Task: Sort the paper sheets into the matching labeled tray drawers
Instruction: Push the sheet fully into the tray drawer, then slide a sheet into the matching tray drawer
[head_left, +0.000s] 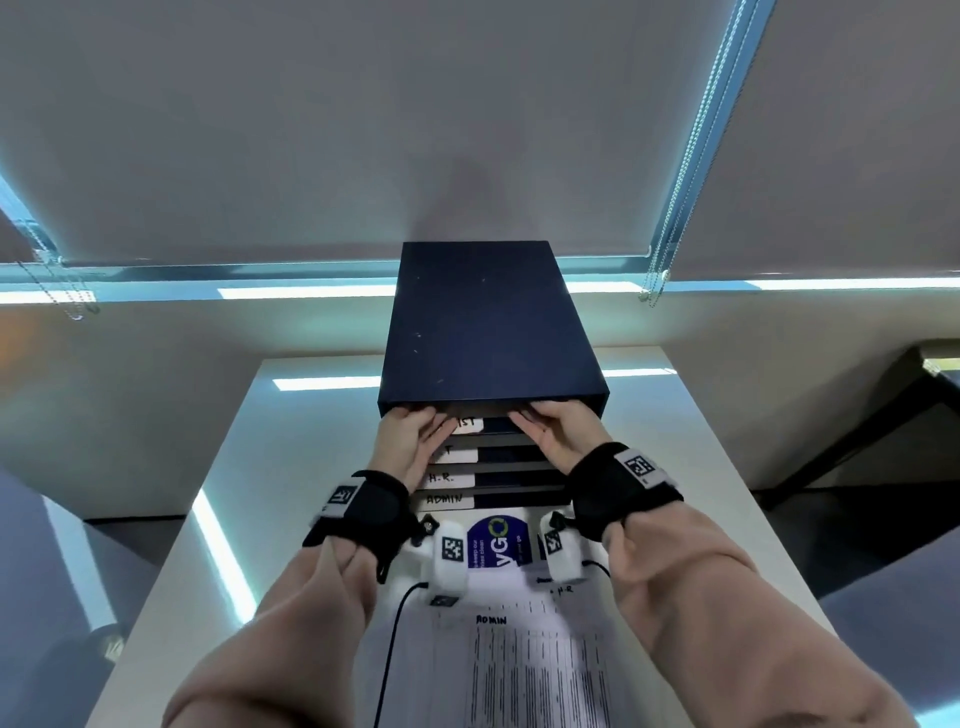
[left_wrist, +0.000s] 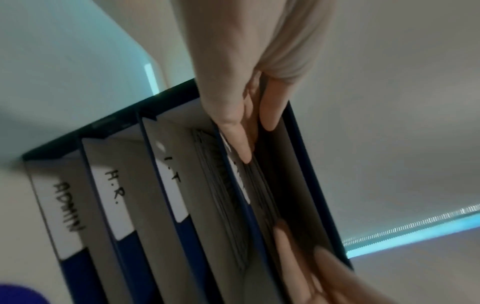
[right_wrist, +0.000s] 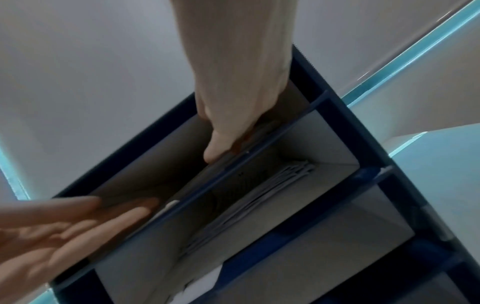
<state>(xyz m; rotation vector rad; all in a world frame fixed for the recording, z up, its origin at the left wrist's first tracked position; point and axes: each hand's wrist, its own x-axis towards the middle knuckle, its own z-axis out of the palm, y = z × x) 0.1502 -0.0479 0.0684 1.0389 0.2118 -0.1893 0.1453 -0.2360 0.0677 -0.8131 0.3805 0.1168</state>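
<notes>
Both hands are at the top slot of the tray unit (head_left: 493, 322). The left hand (head_left: 410, 441) lies flat with straight fingers (left_wrist: 233, 131) reaching into the slot at its left end; the index finger rests along the front edge of the top drawer (left_wrist: 239, 181). The right hand (head_left: 558, 434) is also extended with straight fingers, at the right end of the same slot, its fingertips (right_wrist: 215, 150) against the drawer's front edge. Neither hand curls round anything; both are flat and relaxed.

The tray unit is a dark blue box standing at the far middle of the desk (head_left: 675, 441). Its drawers carry white labels; from the bottom they read ADMIN (head_left: 444, 500), H.R. (head_left: 441, 477) and I.T (left_wrist: 170, 174). The top label (head_left: 465, 423) is partly covered by the left hand and only "IST" is legible.

Sheets (left_wrist: 221, 185) lie inside the second slot; the right wrist view shows the same white stack (right_wrist: 259, 195) there. More printed sheets (head_left: 519, 665) lie on the desk nearest the person, the top one marked ADMIN. A leaflet (head_left: 498, 540) with a blue panel lies between these sheets and the tray unit.
</notes>
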